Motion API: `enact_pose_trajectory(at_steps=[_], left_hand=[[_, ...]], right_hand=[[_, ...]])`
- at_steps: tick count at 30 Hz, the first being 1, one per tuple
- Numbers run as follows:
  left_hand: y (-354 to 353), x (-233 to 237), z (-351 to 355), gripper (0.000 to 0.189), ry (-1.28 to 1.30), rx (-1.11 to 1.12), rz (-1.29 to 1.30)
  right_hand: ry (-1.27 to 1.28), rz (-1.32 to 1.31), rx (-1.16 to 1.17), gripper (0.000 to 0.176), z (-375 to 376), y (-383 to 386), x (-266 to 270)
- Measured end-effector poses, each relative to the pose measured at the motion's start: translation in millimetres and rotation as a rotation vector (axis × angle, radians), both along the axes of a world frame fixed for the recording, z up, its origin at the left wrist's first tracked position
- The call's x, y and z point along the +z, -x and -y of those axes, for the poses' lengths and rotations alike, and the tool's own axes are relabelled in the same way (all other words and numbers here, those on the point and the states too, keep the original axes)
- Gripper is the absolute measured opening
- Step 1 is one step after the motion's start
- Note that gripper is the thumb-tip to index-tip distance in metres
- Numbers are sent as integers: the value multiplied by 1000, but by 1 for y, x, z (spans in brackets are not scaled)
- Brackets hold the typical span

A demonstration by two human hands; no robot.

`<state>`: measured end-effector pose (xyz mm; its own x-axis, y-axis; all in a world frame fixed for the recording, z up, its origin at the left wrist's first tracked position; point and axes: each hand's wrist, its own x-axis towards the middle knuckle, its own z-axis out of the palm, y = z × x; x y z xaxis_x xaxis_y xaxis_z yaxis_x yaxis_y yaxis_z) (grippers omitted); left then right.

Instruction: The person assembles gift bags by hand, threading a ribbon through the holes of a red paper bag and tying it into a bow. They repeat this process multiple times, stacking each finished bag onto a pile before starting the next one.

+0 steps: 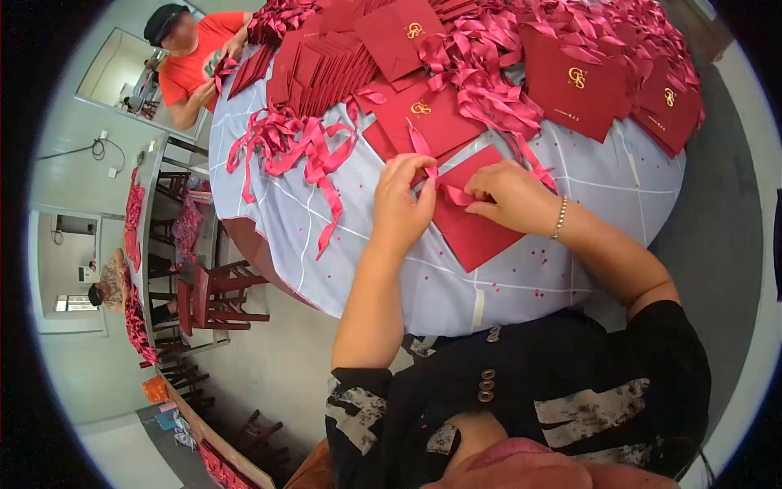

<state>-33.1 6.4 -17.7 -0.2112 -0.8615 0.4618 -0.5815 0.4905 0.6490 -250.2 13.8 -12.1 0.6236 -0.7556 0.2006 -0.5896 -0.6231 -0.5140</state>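
In front of me a red paper gift bag [476, 232] lies flat on the cloth-covered table, with a pink ribbon [457, 195] at its upper part. My left hand [405, 200] is closed on the ribbon at the bag's left edge; one ribbon end sticks up above its fingers. My right hand [513, 198] pinches the same ribbon from the right, over the bag. Just beyond, another red bag with a gold logo [420, 108] lies on the pile. A heap of loose pink ribbons [281, 138] rests to the left of my hands.
Stacks of red bags [326, 73] and more ribbon bundles [489, 49] cover the table's far side. Small red dots are scattered over the checked tablecloth [366, 277]. Across the table, a person in an orange shirt [199, 69] handles red bags. Wooden stools [220, 293] stand at the left.
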Motion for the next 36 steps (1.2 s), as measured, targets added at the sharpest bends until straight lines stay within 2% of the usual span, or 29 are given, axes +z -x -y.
enact_pose_trajectory(at_steps=[2,3,4,6,7,8,9,11,14,17,19,20,21,23,24,25,27,28,32,34,36], left_hand=[[7,-4,2,23,-168,-105,-87],[10,-7,4,23,-167,-122,-63],[12,-9,5,23,-165,-124,-52],[15,-6,7,23,-46,-106,179],[17,0,9,23,-48,-105,187],[18,6,13,24,-177,-100,230],[21,13,17,25,-308,-91,272],[26,15,28,27,-318,-92,302],[38,16,41,25,-432,-242,323],[40,-5,49,17,-521,-312,182],[39,-6,49,13,-486,-409,221],[37,-1,46,11,-693,-391,142],[36,5,44,11,-679,-396,144],[31,13,41,6,-827,-274,73],[29,21,38,10,-870,-263,75],[25,15,40,10,-871,-260,67],[21,3,43,14,-746,-236,39],[21,0,41,16,-776,-209,-1],[21,-17,40,15,-803,-187,-152],[20,-15,37,14,-826,-209,-239],[19,-18,36,15,-833,-228,-293]], right_hand=[[-135,96,-40,19,-3,1,-13],[-131,108,-41,19,-2,0,-15],[-41,163,-36,17,0,-2,-16],[47,226,-32,16,1,-6,-18],[182,247,2,14,0,-8,-18],[318,267,38,13,0,-8,-18],[315,276,43,13,-1,-8,-17],[305,209,70,12,-2,-8,-13],[308,137,58,13,-2,0,-10],[317,156,87,12,-1,13,-9],[419,91,8,16,6,24,-16],[482,68,-25,17,9,31,-18],[462,129,-4,22,14,39,-15],[457,69,-62,24,22,53,-10],[520,56,-103,28,21,58,-2],[519,52,-96,28,21,61,5],[599,-50,-271,31,21,64,17],[607,-112,-348,33,19,65,17],[502,-305,-465,31,26,74,2],[309,-290,-677,32,22,73,6],[377,-290,-609,33,25,75,2]])
